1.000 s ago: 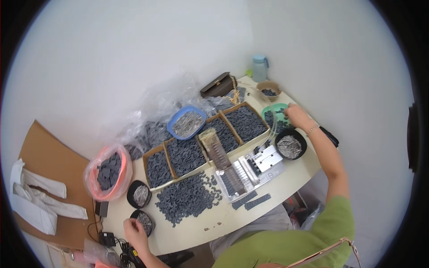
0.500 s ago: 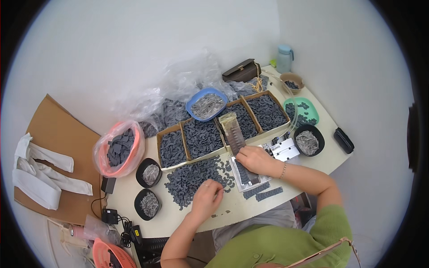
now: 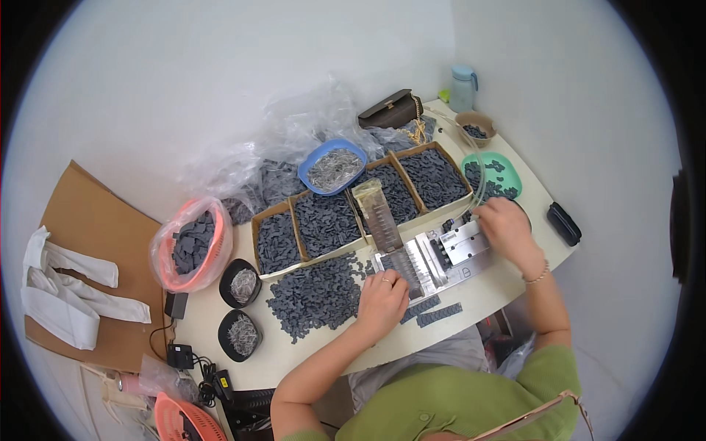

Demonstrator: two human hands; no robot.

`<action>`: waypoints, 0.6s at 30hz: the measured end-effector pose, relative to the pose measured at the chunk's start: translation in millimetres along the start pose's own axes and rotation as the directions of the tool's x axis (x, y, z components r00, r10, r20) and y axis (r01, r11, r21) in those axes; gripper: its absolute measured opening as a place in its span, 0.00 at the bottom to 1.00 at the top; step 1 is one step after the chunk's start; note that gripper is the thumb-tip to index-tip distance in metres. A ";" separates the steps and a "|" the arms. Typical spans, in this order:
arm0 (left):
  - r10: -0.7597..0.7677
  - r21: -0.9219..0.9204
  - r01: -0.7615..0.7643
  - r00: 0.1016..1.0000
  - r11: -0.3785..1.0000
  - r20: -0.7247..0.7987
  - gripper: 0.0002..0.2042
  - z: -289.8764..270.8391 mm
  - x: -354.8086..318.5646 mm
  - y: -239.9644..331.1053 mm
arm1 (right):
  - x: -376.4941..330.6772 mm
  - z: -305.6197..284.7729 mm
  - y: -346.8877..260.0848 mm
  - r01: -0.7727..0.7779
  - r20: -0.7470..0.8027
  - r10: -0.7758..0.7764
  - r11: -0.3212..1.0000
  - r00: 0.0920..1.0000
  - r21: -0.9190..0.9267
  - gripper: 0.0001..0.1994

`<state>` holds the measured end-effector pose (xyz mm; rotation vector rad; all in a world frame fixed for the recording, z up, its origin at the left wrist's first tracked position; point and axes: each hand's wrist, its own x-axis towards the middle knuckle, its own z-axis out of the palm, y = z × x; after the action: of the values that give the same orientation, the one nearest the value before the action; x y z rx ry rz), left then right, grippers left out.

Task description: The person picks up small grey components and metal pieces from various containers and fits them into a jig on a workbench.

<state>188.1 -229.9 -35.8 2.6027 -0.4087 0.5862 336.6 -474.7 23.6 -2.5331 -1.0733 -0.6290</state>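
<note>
Table (image 3: pixel 283 360): surface visible between metal fixture (image 3: pixel 434 260) and curved front edge
Left hand (image 3: pixel 383 300): at fixture's left end, grip unclear
Right hand (image 3: pixel 506 229): beside its right end, grip unclear

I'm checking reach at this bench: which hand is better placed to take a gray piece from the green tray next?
Probably the right hand: it is close to the green tray. The left hand is at the left end of the metal fixture, farther away.

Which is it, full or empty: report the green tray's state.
Neither: the green tray is partly filled; grey pieces lie among bare green patches.
</note>
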 end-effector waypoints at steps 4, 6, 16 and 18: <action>0.022 0.015 -0.022 1.000 1.000 0.013 0.06 -3.5 5.2 6.8 | -29.6 -18.5 32.1 -0.172 0.311 0.211 0.974 0.927 -0.148 0.05; 0.021 0.029 -0.022 0.999 0.999 0.038 0.07 -5.1 5.4 6.4 | -32.3 -10.3 37.3 -0.203 0.314 0.227 0.973 0.922 -0.109 0.03; 0.004 0.108 -0.024 0.983 0.994 0.183 0.29 -5.2 -21.4 1.7 | -24.7 -3.7 24.0 -0.144 0.005 0.144 0.987 0.990 0.071 0.07; -0.037 0.150 0.014 0.988 0.989 0.152 0.34 0.1 -16.9 -12.3 | -18.4 8.9 -7.2 0.032 -0.010 -0.030 0.951 0.999 0.308 0.10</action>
<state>178.1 -216.2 -48.0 2.8028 -0.3939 0.4214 322.3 -476.8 7.5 -2.2478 -1.1156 -0.4356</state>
